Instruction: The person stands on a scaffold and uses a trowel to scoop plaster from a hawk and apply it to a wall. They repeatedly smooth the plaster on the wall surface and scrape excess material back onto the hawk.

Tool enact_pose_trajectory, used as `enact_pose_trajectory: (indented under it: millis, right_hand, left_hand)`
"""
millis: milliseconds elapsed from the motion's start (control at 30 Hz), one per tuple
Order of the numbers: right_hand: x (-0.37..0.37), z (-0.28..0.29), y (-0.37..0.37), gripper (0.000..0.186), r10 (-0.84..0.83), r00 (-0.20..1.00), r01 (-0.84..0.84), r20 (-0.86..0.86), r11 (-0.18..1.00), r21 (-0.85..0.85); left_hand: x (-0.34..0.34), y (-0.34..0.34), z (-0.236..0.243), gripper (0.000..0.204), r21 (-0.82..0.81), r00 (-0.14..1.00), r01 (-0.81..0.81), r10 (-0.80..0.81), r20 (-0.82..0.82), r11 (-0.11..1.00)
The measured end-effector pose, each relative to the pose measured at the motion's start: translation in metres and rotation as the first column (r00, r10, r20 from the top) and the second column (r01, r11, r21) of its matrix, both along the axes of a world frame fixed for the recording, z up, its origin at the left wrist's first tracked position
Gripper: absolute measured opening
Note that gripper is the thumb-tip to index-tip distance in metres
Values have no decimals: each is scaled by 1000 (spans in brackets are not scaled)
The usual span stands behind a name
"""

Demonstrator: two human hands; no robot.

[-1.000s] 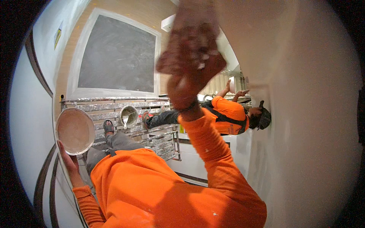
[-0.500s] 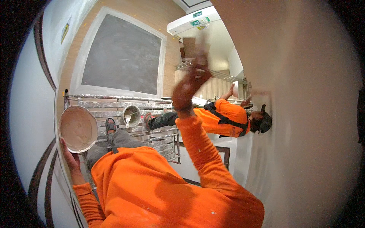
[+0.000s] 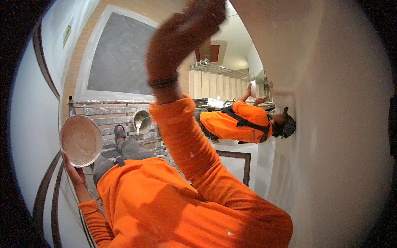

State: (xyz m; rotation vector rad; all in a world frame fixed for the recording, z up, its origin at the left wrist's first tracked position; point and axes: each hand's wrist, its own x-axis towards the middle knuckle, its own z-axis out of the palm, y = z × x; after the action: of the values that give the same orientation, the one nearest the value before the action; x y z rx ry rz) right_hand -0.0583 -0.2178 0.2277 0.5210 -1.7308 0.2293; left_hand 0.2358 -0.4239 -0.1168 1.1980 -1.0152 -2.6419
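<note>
My left hand (image 3: 75,170) supports a round white bowl (image 3: 81,141) from below and the side, its fingers mostly hidden beneath. Pale, creamy plaster-like paste coats the inside of the bowl. My right hand (image 3: 186,39) is raised high at the top of the view, beside the pale smooth surface on the right. Its fingers look curled together but are blurred and partly cut off by the edge. What they hold, if anything, cannot be made out.
I stand on a paint-spattered slatted scaffold platform (image 3: 108,110). A bucket (image 3: 142,122) with a putty knife (image 3: 138,127) inside stands by my foot. To the right, a co-worker (image 3: 237,122) in orange raises both hands. Metal railings (image 3: 231,72) lie beyond, beside a dark grey wall panel (image 3: 120,53).
My right arm has swung up and left, now covering part of the grey panel. The bowl in my left hand has shifted slightly left in view.
</note>
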Motion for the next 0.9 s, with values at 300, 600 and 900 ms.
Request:
enact_pose_trajectory:
  millis: [300,600,900]
  right_hand:
    - [55,-10,46,48,-12,989,1,145,997,73]
    - [-12,-50,133,61,-246,950,210,193,959,189]
    - [37,38,139,60,-129,980,184,153,878,-442]
  left_hand:
    - [10,-8,-7,73,55,1000,-15,14,17,998]
    - [5,-11,-16,74,126,999,-11,15,-36,992]
    - [3,-4,11,76,108,999,-27,25,20,994]
